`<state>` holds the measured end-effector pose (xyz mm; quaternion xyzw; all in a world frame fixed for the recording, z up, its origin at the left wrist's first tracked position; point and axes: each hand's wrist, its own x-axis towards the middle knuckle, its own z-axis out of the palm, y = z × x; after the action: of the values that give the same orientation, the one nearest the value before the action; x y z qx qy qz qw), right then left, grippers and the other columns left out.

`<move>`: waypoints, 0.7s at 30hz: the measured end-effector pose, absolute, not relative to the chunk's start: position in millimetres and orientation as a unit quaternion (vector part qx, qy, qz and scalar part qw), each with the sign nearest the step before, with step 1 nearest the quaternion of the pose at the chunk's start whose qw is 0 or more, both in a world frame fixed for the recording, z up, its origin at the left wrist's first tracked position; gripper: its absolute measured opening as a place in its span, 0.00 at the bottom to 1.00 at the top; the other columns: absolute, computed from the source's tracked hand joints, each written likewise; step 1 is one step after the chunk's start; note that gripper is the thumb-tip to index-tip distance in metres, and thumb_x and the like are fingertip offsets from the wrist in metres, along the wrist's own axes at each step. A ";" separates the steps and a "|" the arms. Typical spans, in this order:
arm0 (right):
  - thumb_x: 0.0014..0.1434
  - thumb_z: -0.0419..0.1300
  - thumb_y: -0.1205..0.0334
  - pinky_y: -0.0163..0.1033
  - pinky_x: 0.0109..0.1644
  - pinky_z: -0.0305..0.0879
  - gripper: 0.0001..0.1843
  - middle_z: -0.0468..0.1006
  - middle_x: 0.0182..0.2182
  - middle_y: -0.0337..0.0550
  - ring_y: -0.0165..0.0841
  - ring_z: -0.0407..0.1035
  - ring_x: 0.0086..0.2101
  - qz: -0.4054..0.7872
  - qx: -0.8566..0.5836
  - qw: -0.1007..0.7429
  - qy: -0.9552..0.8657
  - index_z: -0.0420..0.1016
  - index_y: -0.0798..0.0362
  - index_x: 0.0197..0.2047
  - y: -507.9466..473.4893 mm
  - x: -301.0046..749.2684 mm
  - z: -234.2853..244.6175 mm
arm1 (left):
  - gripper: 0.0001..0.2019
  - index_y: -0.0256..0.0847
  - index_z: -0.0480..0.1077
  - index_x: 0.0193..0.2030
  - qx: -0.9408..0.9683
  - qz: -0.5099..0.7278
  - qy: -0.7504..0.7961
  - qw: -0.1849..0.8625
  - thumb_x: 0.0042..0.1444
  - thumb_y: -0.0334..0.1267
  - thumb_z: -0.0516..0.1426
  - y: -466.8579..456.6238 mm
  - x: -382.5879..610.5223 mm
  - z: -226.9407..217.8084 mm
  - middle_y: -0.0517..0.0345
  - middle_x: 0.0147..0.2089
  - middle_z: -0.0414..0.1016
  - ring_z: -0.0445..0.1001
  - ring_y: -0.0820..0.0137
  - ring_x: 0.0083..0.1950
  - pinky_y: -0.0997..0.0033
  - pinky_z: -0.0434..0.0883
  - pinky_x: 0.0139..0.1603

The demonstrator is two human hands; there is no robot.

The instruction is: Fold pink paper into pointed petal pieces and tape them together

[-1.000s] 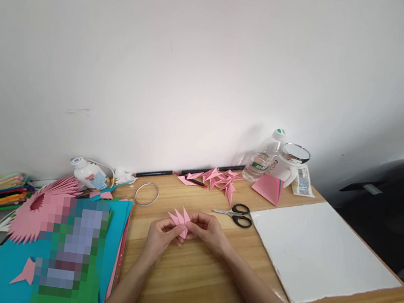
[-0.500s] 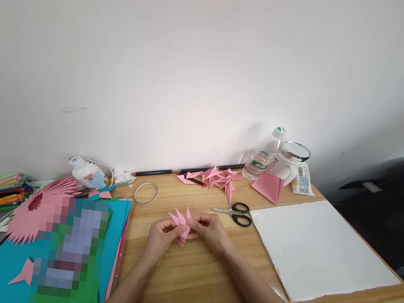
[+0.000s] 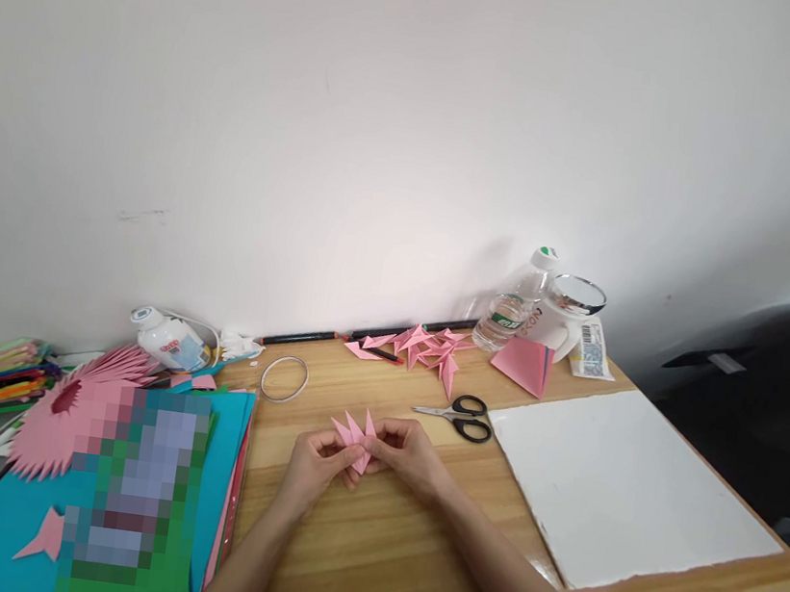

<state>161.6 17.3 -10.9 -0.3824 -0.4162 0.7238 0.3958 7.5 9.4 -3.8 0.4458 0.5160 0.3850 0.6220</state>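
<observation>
Between my two hands is a small pink origami piece (image 3: pixel 353 429) with three points sticking up. My left hand (image 3: pixel 316 461) pinches it from the left, thumb on its front. From the right, my right hand (image 3: pixel 409 455) grips it with the thumb pressed on the paper; the fingers behind are partly hidden. Both hands are just above the wooden table. Behind them lies a heap of folded pink paper pieces (image 3: pixel 420 346) near the wall. Scissors (image 3: pixel 461 415) with black handles rest to the right of my right hand, apart from it.
A white board (image 3: pixel 631 497) covers the right of the table. At the back right stand a water bottle (image 3: pixel 510 306) and a white mug (image 3: pixel 560 326). A ring (image 3: pixel 284 379) lies back left. Blue sheets (image 3: pixel 9 517) and a spiky pink paper ring (image 3: pixel 49 435) fill the left.
My right thumb has shifted slightly up and left on the pink origami piece. Both hands keep their hold in nearly the same place.
</observation>
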 end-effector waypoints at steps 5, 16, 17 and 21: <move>0.39 0.67 0.48 0.36 0.30 0.67 0.20 0.73 0.20 0.37 0.30 0.68 0.23 0.696 -0.419 0.400 -0.425 0.69 0.57 0.23 17.8 158.4 -13.4 | 0.14 0.33 0.73 0.19 0.434 0.386 0.523 0.624 0.36 0.44 0.66 9.0 8.0 -6.4 0.56 0.17 0.73 0.70 0.72 0.17 0.74 0.69 0.19; 0.40 0.66 0.46 0.35 0.28 0.65 0.20 0.74 0.21 0.39 0.29 0.66 0.22 0.655 -0.433 0.426 -0.451 0.71 0.56 0.22 19.6 159.9 -16.9 | 0.11 0.33 0.75 0.23 0.425 0.390 0.520 0.630 0.36 0.40 0.66 8.8 8.2 -3.6 0.55 0.20 0.75 0.71 0.71 0.21 0.73 0.71 0.23; 0.40 0.65 0.46 0.35 0.28 0.65 0.20 0.74 0.21 0.39 0.29 0.66 0.22 0.653 -0.432 0.426 -0.453 0.71 0.56 0.23 19.6 159.7 -17.7 | 0.11 0.32 0.75 0.23 0.425 0.388 0.519 0.632 0.36 0.39 0.66 8.9 8.1 -3.7 0.55 0.20 0.76 0.71 0.72 0.21 0.74 0.70 0.23; 0.40 0.66 0.46 0.35 0.28 0.64 0.20 0.73 0.20 0.39 0.30 0.66 0.22 0.655 -0.427 0.417 -0.464 0.71 0.56 0.22 19.7 159.1 -20.1 | 0.11 0.32 0.75 0.22 0.429 0.383 0.522 0.630 0.37 0.40 0.66 8.7 7.9 -2.6 0.55 0.19 0.75 0.70 0.73 0.19 0.75 0.69 0.22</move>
<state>159.1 19.7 -20.1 -0.4267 -0.4635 0.6549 0.4173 7.9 8.7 -2.6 0.4290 0.5216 0.3831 0.6302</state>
